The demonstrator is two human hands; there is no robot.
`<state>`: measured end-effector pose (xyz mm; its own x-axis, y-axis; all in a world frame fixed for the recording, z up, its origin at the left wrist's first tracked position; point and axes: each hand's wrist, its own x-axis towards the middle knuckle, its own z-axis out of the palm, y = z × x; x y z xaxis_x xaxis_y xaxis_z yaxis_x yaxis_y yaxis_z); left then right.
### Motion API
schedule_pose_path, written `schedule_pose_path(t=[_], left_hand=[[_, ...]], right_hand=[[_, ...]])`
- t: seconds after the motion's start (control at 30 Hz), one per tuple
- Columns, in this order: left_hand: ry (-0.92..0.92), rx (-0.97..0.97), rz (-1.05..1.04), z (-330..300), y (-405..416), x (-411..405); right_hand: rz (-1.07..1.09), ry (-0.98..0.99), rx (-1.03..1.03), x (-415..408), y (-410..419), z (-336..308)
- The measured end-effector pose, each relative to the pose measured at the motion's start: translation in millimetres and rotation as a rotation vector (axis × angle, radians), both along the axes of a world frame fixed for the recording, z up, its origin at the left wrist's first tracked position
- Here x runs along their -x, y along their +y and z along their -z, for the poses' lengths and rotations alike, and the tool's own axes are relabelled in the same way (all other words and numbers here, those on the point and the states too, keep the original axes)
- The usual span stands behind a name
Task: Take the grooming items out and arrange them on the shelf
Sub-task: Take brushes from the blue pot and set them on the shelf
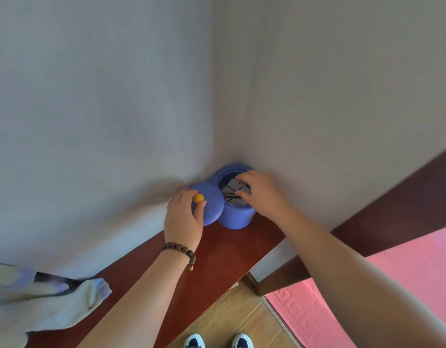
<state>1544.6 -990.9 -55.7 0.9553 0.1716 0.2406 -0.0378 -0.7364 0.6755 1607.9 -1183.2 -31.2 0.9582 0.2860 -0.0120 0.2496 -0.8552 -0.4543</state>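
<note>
A blue round jar stands in the wall corner on a dark red wooden shelf. Its blue lid, with a yellow knob, is off and held tilted just left of the jar; my left hand pinches the knob. My right hand reaches into the jar's mouth, and its fingertips pinch a thin dark stick-like item. Inside the jar lie a pale card with black lines and other thin items, partly hidden by my fingers.
A white and pale blue cloth lies at the shelf's left end. Walls meet right behind the jar. A pink patterned bedspread with a dark wooden frame is on the right. Wooden floor and my shoes are below.
</note>
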Motion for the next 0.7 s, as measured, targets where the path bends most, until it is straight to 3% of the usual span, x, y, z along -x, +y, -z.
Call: schedule_pose_path(t=[0.1, 0.27, 0.43, 0.7], left_hand=[[-0.026, 0.002, 0.0, 3, 4, 2], [-0.034, 0.014, -0.027, 7, 11, 8], [-0.019, 0.022, -0.035, 6, 16, 14], [-0.003, 0.034, -0.035, 6, 20, 18]], right_hand=[[-0.147, 0.155, 0.235, -25, 18, 0], [-0.126, 0.256, 0.338, -40, 34, 19], [-0.02, 0.389, 0.306, -49, 44, 29], [-0.069, 0.306, 0.319, -47, 39, 24]])
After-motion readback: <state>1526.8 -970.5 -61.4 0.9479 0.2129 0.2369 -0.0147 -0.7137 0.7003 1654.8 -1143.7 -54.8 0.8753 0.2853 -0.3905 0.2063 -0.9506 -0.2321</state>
